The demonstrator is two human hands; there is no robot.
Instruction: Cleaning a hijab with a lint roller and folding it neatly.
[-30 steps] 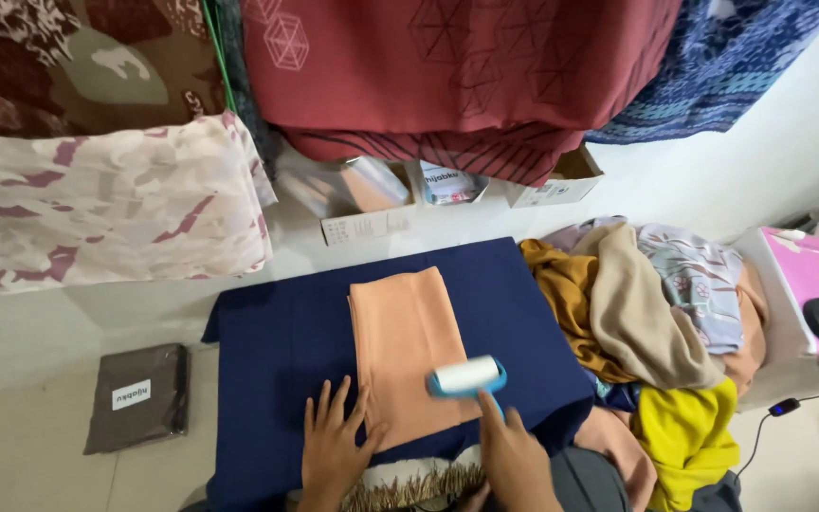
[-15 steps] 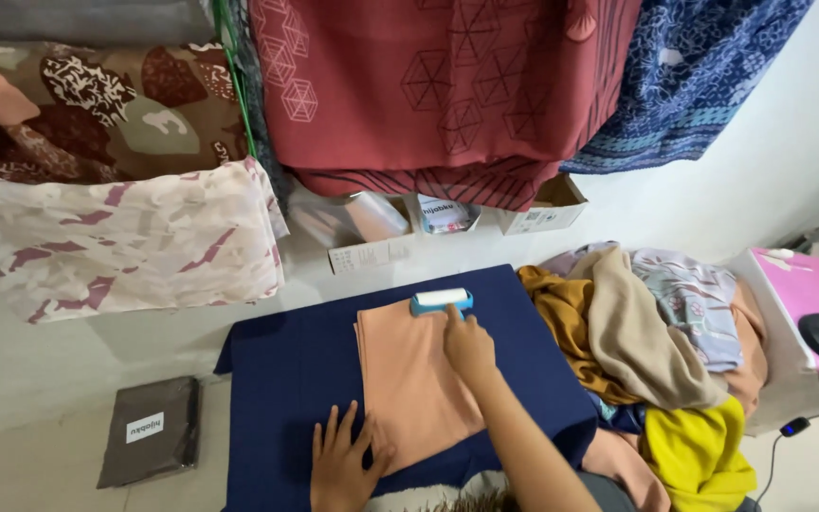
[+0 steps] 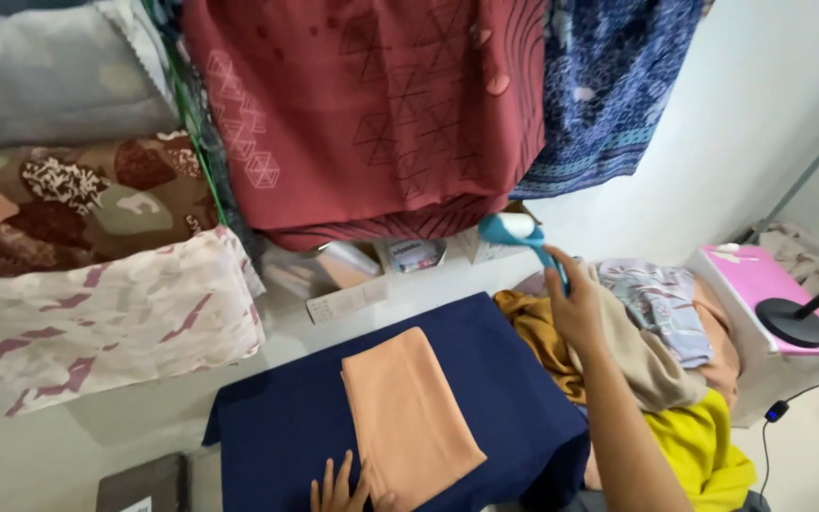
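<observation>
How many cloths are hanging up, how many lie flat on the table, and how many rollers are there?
Hanging cloths: 5, among them the red cloth
Flat cloths on the table: 2, the navy cloth and the peach cloth
Lint roller: 1
Total: 8

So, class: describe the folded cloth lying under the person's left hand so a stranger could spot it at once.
Find the dark navy mat spread low in the middle. On it lies the folded peach cloth, its near end under the left hand. It is the only plain, neatly folded piece; the clothes pile beside it is jumbled.
</observation>
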